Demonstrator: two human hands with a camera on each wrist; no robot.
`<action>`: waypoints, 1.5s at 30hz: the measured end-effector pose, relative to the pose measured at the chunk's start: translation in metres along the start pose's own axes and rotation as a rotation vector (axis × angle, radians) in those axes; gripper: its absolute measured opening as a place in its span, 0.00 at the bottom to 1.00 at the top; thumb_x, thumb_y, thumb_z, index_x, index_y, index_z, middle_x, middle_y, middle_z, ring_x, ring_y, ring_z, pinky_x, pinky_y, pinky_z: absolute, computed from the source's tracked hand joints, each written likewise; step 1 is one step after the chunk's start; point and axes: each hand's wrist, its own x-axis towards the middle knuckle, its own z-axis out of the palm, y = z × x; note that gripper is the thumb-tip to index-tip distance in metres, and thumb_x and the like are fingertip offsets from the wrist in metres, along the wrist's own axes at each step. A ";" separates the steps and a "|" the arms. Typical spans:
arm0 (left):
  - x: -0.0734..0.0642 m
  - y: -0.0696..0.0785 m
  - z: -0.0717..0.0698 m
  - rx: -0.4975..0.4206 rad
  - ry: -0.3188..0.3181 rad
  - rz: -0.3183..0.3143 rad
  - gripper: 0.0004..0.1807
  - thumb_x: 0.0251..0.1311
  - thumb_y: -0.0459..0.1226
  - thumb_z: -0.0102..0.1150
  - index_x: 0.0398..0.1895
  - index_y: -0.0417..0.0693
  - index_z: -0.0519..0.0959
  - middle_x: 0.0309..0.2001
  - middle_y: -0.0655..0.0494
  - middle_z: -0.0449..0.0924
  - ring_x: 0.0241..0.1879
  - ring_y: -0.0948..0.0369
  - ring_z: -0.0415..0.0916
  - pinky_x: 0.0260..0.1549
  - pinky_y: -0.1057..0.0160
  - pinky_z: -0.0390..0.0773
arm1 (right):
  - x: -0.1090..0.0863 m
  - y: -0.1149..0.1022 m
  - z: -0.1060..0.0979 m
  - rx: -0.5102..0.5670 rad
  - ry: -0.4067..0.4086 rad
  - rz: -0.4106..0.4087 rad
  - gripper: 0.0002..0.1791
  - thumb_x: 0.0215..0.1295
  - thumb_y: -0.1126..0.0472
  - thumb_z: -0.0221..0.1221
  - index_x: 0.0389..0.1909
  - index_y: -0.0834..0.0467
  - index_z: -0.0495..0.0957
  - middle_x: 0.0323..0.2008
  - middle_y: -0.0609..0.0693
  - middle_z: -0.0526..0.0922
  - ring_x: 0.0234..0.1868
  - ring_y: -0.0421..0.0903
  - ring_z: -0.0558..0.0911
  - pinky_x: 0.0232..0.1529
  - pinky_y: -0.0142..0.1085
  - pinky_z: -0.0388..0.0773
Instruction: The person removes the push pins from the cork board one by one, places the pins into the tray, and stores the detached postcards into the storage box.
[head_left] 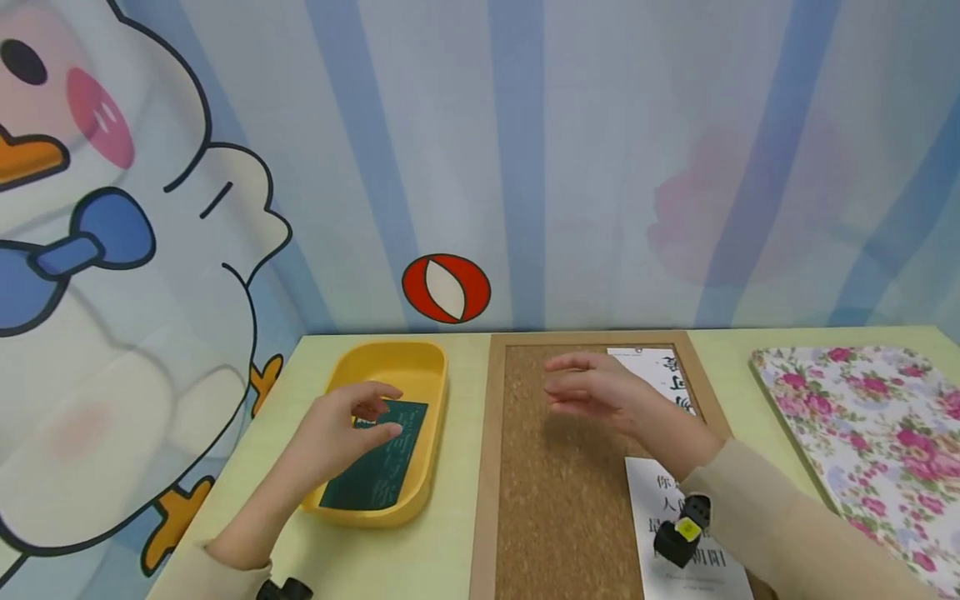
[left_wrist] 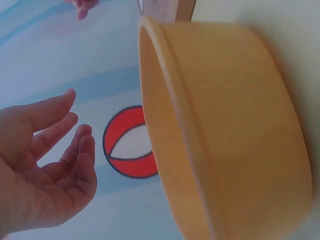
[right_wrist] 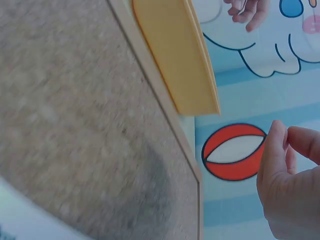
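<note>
My left hand [head_left: 337,435] hovers over the left side of a yellow plastic tub [head_left: 375,517], fingers bent loosely with a gap to the thumb. Inside the tub lies a dark green card [head_left: 378,472] with fine pale writing, partly covered by that hand. Above the upper part of a wood-framed cork board [head_left: 558,517] is my right hand [head_left: 600,390], its fingers relaxed and holding nothing. Two white sheets with dark characters, an upper sheet [head_left: 637,360] and a lower sheet [head_left: 647,508], lie along the board's right side, partly hidden by the right arm.
On the right of the pale yellow table [head_left: 461,533] lies a flower-patterned board or tray [head_left: 862,417]. Behind the table rises a blue-striped backdrop [head_left: 585,167] with a printed red and white ball [head_left: 475,287]. A large printed duck [head_left: 112,400] fills the left.
</note>
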 end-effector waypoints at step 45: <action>0.012 0.072 0.119 0.125 -0.673 0.652 0.18 0.62 0.43 0.57 0.55 0.50 0.77 0.51 0.60 0.75 0.49 0.72 0.70 0.47 0.76 0.68 | -0.053 0.029 -0.108 -0.219 -0.019 0.005 0.13 0.58 0.72 0.59 0.44 0.59 0.73 0.30 0.47 0.80 0.36 0.44 0.82 0.41 0.36 0.79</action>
